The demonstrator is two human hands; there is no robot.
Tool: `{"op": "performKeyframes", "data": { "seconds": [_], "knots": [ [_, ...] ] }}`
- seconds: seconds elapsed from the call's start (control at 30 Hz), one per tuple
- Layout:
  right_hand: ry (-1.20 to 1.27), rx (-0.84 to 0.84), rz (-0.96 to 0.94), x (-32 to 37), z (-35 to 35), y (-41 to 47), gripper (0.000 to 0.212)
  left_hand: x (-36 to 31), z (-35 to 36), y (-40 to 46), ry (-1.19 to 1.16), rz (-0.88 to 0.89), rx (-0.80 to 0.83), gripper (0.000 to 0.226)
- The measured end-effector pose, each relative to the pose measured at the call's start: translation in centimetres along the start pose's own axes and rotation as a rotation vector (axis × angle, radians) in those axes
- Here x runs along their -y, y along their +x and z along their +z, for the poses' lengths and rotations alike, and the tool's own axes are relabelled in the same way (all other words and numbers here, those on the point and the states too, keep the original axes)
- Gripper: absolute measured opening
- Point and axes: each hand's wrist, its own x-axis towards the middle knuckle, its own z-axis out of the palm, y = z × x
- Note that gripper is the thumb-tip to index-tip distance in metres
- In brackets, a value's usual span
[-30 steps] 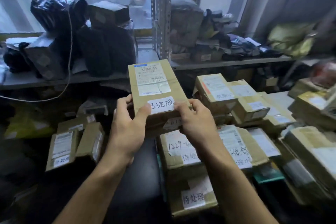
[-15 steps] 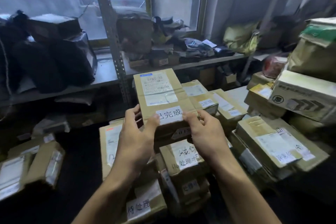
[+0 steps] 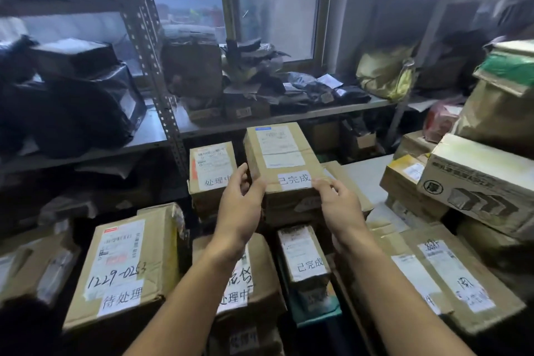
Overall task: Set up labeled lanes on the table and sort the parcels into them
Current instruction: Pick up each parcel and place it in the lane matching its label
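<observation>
Up front in the head view, both hands hold a brown parcel (image 3: pixel 281 165) tagged 已完成: left hand (image 3: pixel 239 211) curled round its left edge, right hand (image 3: pixel 336 205) pinching its near right corner, above other stacked parcels, including a lower 已完成 box (image 3: pixel 303 254).

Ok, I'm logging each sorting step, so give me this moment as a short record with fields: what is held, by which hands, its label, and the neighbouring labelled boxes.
held item: cardboard parcel, tilted up toward the camera
left hand: grips the parcel's left edge
right hand: pinches its lower right corner
label on it: white slip reading 已完成
box below: small box, also 已完成
box to the left: large box, 待处理, handwritten 1229
</observation>
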Motion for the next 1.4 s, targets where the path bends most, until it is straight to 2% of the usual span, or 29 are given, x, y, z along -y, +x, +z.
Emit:
{"op": "performKeyframes", "data": {
  "seconds": [0.1, 0.17, 0.5, 0.7, 0.9, 1.03, 1.13, 1.4],
  "knots": [
    [-0.05, -0.017, 0.009, -0.5, 0.0, 2.6, 0.061, 0.4, 1.4, 1.6, 0.053, 0.002, -0.024, 0.059],
    [-0.067, -0.013, 0.024, -0.4, 0.3, 4.2, 0.067, 0.7, 2.2, 2.4, 0.066, 0.019, -0.051, 0.057],
    [-0.286, 0.001, 0.0, -2.0, 1.2, 9.1, 0.016, 3.3, 2.6, 3.9, 0.139, -0.029, -0.129, 0.055],
    [-0.229, 0.056, -0.008, -2.2, 1.5, 8.9, 0.01, 4.0, 3.1, 4.4, 0.142, -0.039, -0.111, 0.056],
    [-0.249, 0.105, 0.01, -2.3, 1.6, 8.9, 0.019, 4.1, 3.9, 4.4, 0.137, -0.034, -0.096, 0.06],
    [-0.264, 0.085, 0.006, -1.4, 1.3, 8.6, 0.053, 3.9, 3.5, 4.4, 0.153, -0.01, -0.094, 0.059],
    [-0.321, 0.045, -0.093, -0.8, 1.1, 7.7, 0.062, 3.7, 3.3, 4.2, 0.16, 0.01, -0.085, 0.057],
    [-0.417, -0.005, -0.48, 2.1, 2.5, 2.7, 0.046, 0.7, 1.8, 3.1, 0.184, 0.143, -0.103, 0.047]
  ]
}}
